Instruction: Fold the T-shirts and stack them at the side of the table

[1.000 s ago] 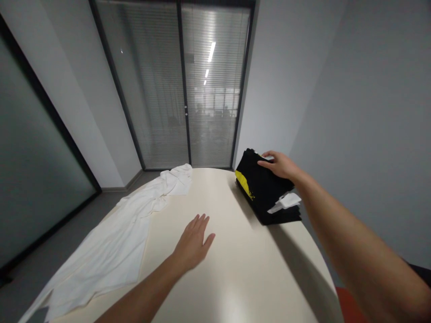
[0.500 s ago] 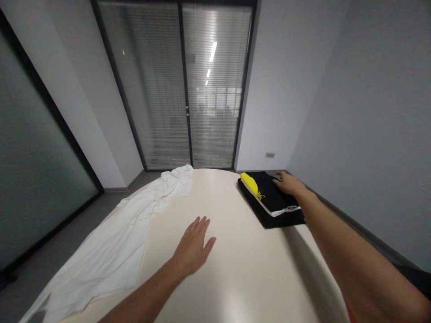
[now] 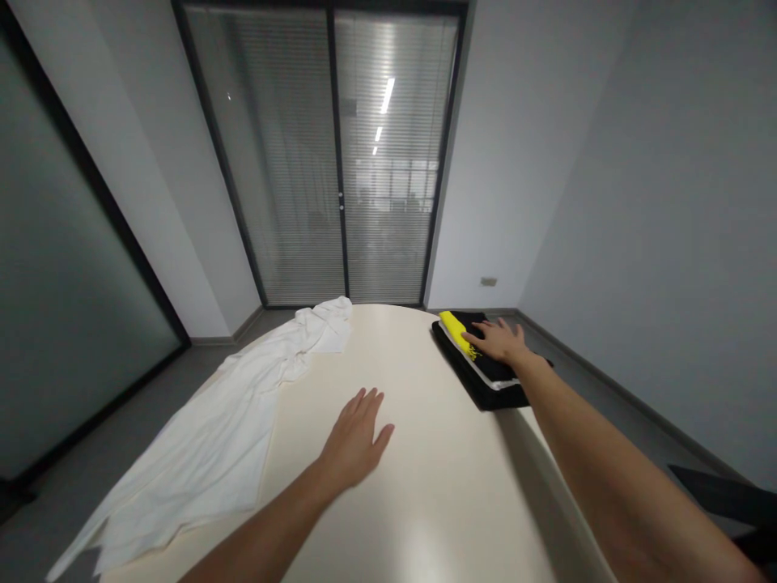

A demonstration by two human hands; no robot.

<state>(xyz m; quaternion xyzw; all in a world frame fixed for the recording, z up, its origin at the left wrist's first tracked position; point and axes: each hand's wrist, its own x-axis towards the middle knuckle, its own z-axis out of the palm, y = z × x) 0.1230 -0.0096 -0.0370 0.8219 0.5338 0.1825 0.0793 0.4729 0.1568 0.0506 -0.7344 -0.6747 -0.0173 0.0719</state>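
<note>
My right hand (image 3: 498, 340) lies with fingers spread on top of a stack of folded black clothes (image 3: 477, 385) at the table's right edge. A bright yellow print (image 3: 455, 330) shows on the top garment, beside my thumb. White cloth edging (image 3: 494, 382) peeks out between the black layers. Over the middle of the table, my left hand (image 3: 355, 437) is held flat, palm down, fingers extended, holding nothing; whether it touches the surface I cannot tell. To its left a rumpled white garment (image 3: 206, 437) stretches along the table's left side.
The pale table (image 3: 425, 478) has a rounded far edge. Part of the white garment hangs past its left edge. Beyond stand a glass partition with blinds (image 3: 388, 235) and grey walls. A dark object (image 3: 722, 494) is at the lower right, below table height.
My right hand has slid left across the black stack, from its right side towards the yellow print. My left hand has stayed nearly still. The view has shifted slightly.
</note>
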